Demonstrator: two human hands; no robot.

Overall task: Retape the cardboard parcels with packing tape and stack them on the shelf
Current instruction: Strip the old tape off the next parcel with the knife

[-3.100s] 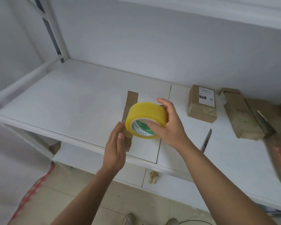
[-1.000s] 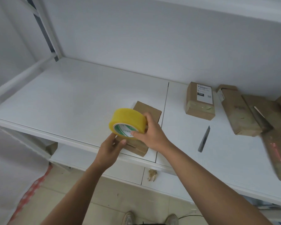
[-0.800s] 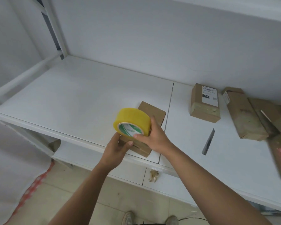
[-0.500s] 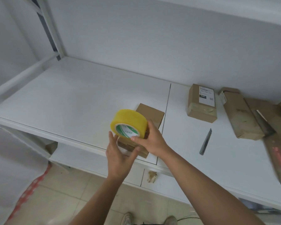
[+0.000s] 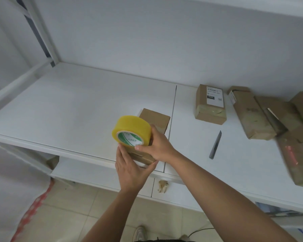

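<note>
The left hand (image 5: 129, 170) has slid up against the near end of the parcel (image 5: 154, 119), fingers straight, at the shelf (image 5: 77, 109) front edge; the right hand (image 5: 157, 145) grips the tape roll (image 5: 131, 130) above it.

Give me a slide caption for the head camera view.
Right hand holds yellow packing tape roll over small brown cardboard parcel; left hand steadies it.

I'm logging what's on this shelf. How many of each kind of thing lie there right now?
Cardboard parcels that can be told apart: 6, namely the small box under the hands, the labelled box and four in the right-hand pile; that pile overlaps, so it may hold more.
Yellow tape roll: 1
Knife: 1
Total: 8
</note>
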